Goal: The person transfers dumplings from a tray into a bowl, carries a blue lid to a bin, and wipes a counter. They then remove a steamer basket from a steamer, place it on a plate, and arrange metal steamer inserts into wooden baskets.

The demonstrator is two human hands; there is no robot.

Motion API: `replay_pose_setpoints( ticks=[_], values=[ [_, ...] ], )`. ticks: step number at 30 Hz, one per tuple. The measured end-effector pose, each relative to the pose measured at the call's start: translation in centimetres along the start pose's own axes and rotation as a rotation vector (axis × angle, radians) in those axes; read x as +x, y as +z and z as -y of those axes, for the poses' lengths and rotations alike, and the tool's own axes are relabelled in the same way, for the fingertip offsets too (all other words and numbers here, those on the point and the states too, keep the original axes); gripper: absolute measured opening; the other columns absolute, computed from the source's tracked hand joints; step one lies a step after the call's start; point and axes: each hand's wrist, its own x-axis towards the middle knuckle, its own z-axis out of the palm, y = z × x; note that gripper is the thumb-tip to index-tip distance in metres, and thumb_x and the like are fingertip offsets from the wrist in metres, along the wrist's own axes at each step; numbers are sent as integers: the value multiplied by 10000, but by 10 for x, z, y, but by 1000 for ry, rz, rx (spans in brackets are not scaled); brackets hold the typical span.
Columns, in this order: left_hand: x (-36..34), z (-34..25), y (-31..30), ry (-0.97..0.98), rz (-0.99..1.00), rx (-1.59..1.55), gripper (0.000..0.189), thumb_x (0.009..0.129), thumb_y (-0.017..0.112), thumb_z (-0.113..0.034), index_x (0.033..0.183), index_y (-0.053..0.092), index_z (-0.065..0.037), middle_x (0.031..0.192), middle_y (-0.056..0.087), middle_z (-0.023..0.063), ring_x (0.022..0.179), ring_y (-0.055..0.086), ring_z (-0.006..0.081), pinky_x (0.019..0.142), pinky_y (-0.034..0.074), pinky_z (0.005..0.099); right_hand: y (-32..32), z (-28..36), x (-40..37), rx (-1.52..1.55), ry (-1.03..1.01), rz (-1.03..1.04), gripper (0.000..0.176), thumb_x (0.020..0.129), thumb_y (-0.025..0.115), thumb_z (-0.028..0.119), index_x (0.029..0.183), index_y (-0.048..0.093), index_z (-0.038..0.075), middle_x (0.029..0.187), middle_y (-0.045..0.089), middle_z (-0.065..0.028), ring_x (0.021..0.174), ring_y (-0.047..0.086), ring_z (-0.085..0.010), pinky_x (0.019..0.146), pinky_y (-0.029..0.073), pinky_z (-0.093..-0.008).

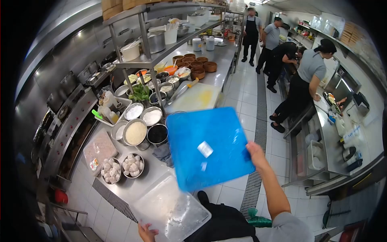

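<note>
My right hand [258, 156] grips the right edge of a blue plastic lid [209, 133], a flat square with a small white label. The lid is held up, tilted, over the near end of the counter. Below it sits a translucent plastic container [171, 205] with some white residue inside. At that container's lower left edge is my left hand [148, 232], its fingers curled at the rim. Close by stand two metal bowls of round whitish pieces, a left bowl [111, 171] and a right bowl [133, 165].
Metal bowls of white powder [152, 117], pale grains [136, 133] and something black [157, 133] line the steel counter. Beyond are a cutting board [195, 97] with a knife and several bamboo steamers [197, 72]. Several co-workers, one nearest [310, 76], stand along the right-hand counter.
</note>
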Motion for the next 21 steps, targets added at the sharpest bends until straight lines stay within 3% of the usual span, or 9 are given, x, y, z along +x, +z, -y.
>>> replay_pose_setpoints(
  ticks=[1, 3, 5, 6, 9, 11, 12, 15, 21],
  values=[
    [-12, -31, 20, 13, 10, 2, 468, 1053, 364, -196, 1509, 289, -125, 1012, 607, 165, 438, 566, 207, 373, 494, 309, 10, 8, -19, -37, 44, 91, 287, 1029, 498, 208, 1200, 600, 1, 970, 628, -17, 882, 561, -107, 799, 481, -272],
    [-36, -88, 67, -100, 197, 29, 556, 1004, 496, -166, 1486, 273, -1, 1112, 622, 198, 947, 645, 360, 773, 551, 379, 25, -11, -42, 5, 100, 181, 272, 1022, 516, 207, 1174, 619, 6, 937, 625, -5, 844, 561, -102, 778, 487, -269],
    [-28, -92, 107, 24, 322, 63, 491, 1041, 401, -191, 1485, 304, -6, 1061, 644, 181, 899, 668, 294, 763, 569, 350, 36, -17, -63, -83, 39, 246, 266, 1010, 543, 204, 1153, 631, -2, 909, 638, -11, 817, 562, -94, 760, 492, -273],
    [47, -9, 120, 340, 390, -52, 405, 1025, 445, -160, 1400, 438, -7, 1070, 650, 146, 887, 671, 229, 763, 580, 330, 39, -18, -72, -72, 33, 215, 266, 1010, 543, 204, 1153, 631, -2, 909, 638, -11, 817, 562, -94, 760, 492, -273],
    [12, -48, 183, 9, 606, -464, 305, 1013, 462, -123, 1289, 542, -20, 1083, 657, 118, 902, 664, 197, 777, 577, 322, 28, -32, -93, -130, -28, 117, 262, 1008, 528, 184, 1139, 630, -21, 908, 616, -45, 841, 577, -149, 789, 494, -294],
    [-6, -59, 219, 233, 688, -294, 264, 1001, 478, -110, 1236, 564, -26, 1081, 664, 104, 899, 665, 207, 777, 578, 329, 7, -67, -96, -712, -351, -161, 265, 988, 540, 161, 1168, 638, -8, 1169, 620, -171, 1061, 582, -290, 918, 472, -385],
    [-5, -55, 232, 174, 722, -249, 271, 1002, 481, -115, 1243, 560, -21, 1086, 667, 106, 904, 665, 208, 779, 576, 328, -5, -76, -99, -524, -207, -121, 303, 987, 518, 143, 1246, 601, 9, 1289, 549, -227, 1227, 489, -400, 1025, 422, -428],
    [-2, -39, 277, 25, 849, -251, 288, 998, 504, -118, 1260, 552, -10, 1103, 668, 109, 917, 664, 208, 798, 570, 329, -41, -119, -105, -470, -199, -179, 389, 992, 500, 131, 1362, 503, 12, 1341, 530, -257, 1283, 478, -412, 1055, 415, -433],
    [8, -24, 406, 283, 1100, -73, 346, 1014, 493, -159, 1326, 512, -10, 1240, 619, 141, 1041, 635, 231, 895, 540, 362, -130, -136, -129, -447, -88, -331, 524, 978, 472, 75, 1486, 344, 47, 1353, 531, -285, 1228, 562, -398, 1004, 466, -436]
  ],
)
